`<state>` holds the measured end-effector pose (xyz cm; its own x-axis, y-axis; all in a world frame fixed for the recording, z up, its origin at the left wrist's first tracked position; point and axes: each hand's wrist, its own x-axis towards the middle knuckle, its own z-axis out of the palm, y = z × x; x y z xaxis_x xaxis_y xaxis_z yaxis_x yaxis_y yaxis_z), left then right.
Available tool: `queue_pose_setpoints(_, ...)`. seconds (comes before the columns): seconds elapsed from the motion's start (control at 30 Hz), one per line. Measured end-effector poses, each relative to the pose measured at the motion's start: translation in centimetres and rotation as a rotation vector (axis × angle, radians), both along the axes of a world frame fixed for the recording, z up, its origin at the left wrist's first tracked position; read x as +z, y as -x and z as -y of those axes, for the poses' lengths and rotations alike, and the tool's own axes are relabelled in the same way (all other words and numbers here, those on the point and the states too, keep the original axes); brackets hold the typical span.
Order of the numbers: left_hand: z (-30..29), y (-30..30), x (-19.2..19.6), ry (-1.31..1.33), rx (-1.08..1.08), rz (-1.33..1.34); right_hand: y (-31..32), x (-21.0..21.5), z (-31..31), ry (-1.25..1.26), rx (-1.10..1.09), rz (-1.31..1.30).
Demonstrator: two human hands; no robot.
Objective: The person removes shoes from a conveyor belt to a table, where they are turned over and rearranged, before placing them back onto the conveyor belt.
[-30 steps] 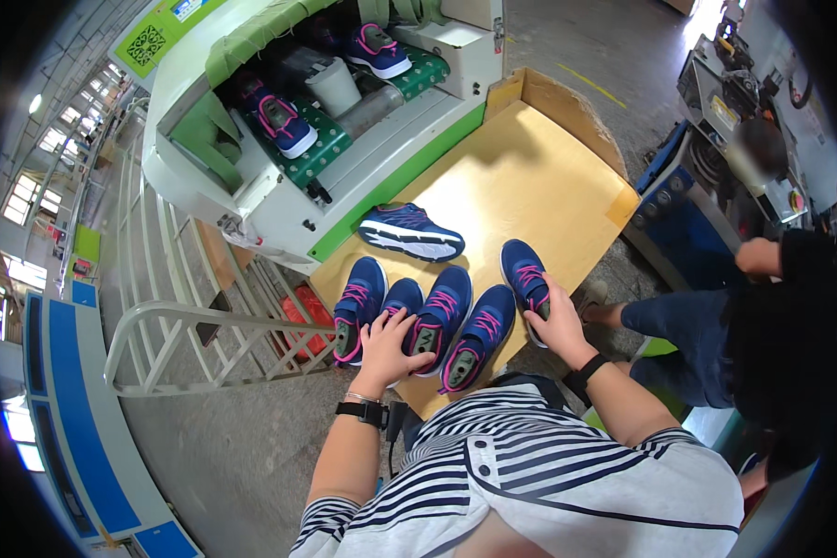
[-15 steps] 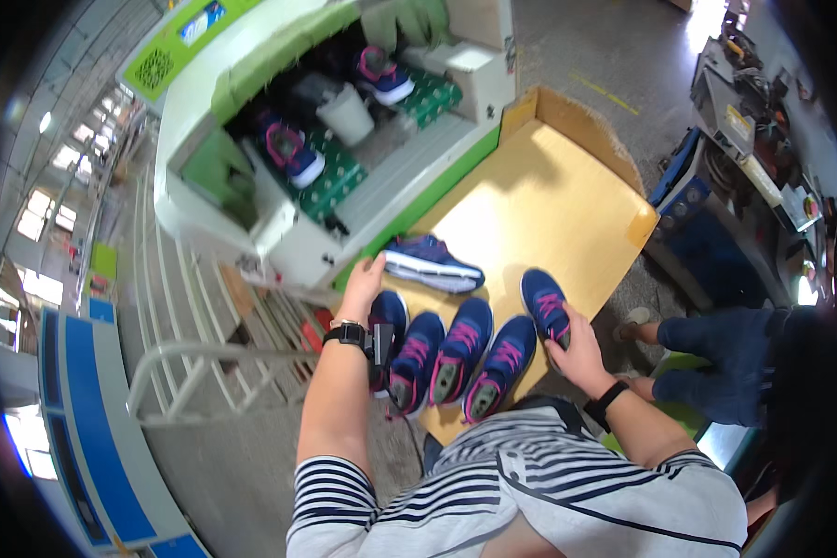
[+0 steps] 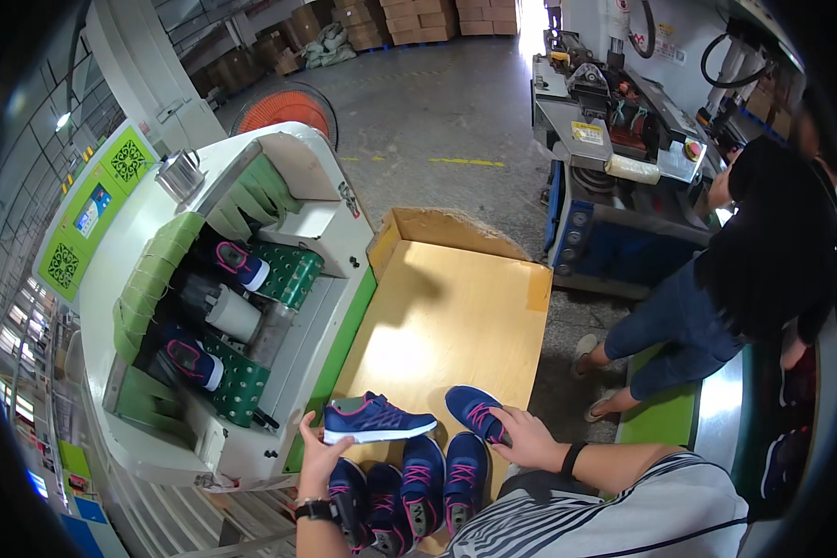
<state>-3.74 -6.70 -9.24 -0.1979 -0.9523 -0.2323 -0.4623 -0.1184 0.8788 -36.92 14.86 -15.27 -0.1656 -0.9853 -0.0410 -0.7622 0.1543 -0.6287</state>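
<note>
My left hand (image 3: 318, 456) grips the heel of a navy sneaker with pink trim (image 3: 378, 419), holding it side-on just above the wooden tray table (image 3: 442, 316). My right hand (image 3: 527, 437) rests on another navy sneaker (image 3: 474, 410) lying on the table's near right part. Between my arms, several more navy and pink sneakers (image 3: 409, 485) lie side by side at the table's near edge.
A white and green machine (image 3: 205, 307) stands to the left, with two sneakers (image 3: 240, 264) mounted inside on green fixtures. Another person (image 3: 753, 270) in dark clothes stands at the right by a blue and grey machine (image 3: 623, 139). Cardboard boxes are stacked far back.
My left hand has taken the lone sneaker by its heel and lifted it off the table. The view has swung up and right. My right hand stays on the rightmost sneaker.
</note>
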Motion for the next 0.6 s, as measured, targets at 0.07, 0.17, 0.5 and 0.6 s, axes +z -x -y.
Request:
queue_pose_setpoints(0.07,0.6,-2.5,0.6,-0.186,-0.127,-0.114,-0.5,-0.1,0.8,0.015,0.028,0.007)
queue_pose_setpoints(0.17,0.1,-2.6,0.3,-0.517,-0.134,-0.233,-0.5,0.2,1.4,-0.012,0.062,0.034)
queue_pose_setpoints(0.5,-8.1,2.7,-1.6,-0.626,-0.071,-0.751,2.8,-1.2,-0.5,0.012,-0.093,0.733)
queue_pose_setpoints(0.6,-8.1,1.3,2.1,-0.494,0.149,-0.944,3.2,0.8,4.9,-0.076,-0.263,1.053)
